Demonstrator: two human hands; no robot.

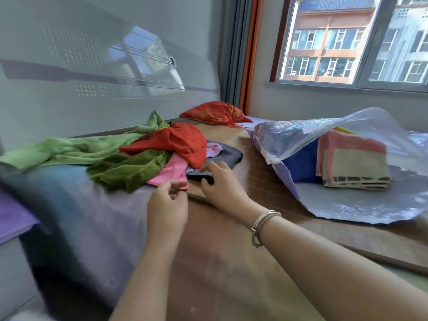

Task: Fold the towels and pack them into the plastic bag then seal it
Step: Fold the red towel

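Note:
A loose pile of towels lies on the bed: light green [69, 149], dark green [125, 170], red [178, 142], pink [172, 172] and dark grey [228, 156]. My right hand [220, 181] rests on the dark grey towel's near edge, fingers on top and thumb tucked under it. My left hand [168, 201] hovers with loosely curled fingers at the pink towel's near corner and holds nothing I can see. To the right lies the clear plastic bag [361, 205], its mouth open toward me, with a folded blue towel [301, 163] and a folded pink-and-beige towel [354, 163] inside.
A brown woven mat [261, 186] covers the bed under the bag. A red pillow [215, 113] sits at the far end by the curtain. The grey headboard wall runs along the left, and a window is at the back right.

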